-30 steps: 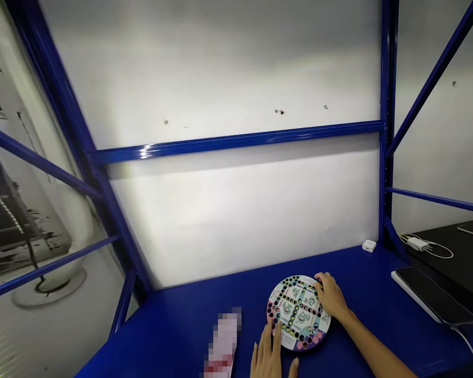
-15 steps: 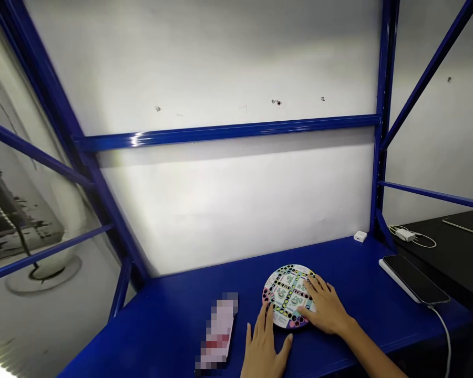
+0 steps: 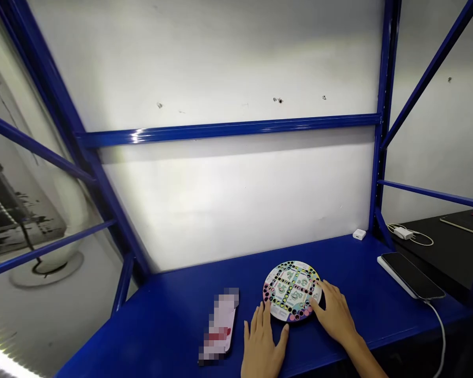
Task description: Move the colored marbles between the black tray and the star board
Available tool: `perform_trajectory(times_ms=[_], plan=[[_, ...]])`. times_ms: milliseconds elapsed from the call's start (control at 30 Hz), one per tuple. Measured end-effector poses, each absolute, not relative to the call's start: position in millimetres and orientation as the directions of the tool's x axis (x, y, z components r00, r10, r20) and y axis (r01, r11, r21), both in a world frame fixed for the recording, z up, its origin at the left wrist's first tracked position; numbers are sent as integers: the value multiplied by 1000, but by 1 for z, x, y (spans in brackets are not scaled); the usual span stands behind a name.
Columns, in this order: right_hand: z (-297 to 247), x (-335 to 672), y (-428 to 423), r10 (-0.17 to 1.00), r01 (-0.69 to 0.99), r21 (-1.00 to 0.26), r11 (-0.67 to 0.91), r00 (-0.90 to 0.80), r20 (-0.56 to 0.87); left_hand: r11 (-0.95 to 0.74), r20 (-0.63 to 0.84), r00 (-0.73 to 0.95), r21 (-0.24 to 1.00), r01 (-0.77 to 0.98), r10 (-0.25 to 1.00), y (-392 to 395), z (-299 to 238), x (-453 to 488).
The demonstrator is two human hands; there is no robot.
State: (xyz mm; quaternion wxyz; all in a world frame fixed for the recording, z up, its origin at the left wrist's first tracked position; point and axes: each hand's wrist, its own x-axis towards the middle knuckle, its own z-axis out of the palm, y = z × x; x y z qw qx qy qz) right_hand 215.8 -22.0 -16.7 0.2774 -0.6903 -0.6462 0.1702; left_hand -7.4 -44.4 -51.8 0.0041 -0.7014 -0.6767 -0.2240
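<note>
A round, colourful board with a printed game track [image 3: 291, 289] lies flat on the blue table [image 3: 173, 315]. It looks like a ludo-style game board with many dark round spots. My right hand [image 3: 335, 312] is at its right edge, fingers spread, thumb and fingertips touching the rim. My left hand [image 3: 262, 341] rests at the lower left, fingers stretched out, with the fingertips at the board's near-left edge. Left of that hand lies a flat pinkish box-like thing [image 3: 219, 325], blurred by pixelation.
A black phone [image 3: 413, 275] sits on a white slab at the right, with a white cable [image 3: 441, 336] hanging off the table. A white charger [image 3: 359, 234] stands near the back corner. Blue metal posts and rails [image 3: 228, 129] frame the table before a white wall.
My right hand has slid right from the top of the board to its right edge, uncovering more of the printed surface. My left hand has barely moved. The whole view has shifted slightly.
</note>
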Motion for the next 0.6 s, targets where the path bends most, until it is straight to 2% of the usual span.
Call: perform_trajectory(times_ms=[233,600], plan=[[-13,218,-24,983,750,-659,57,72,167,-81,318,-37,350,933,947,-46,-49,-8],[-11,221,-24,976,660,-750,42,132,171,-74,273,-35,380,922,961,-50,-36,-9]])
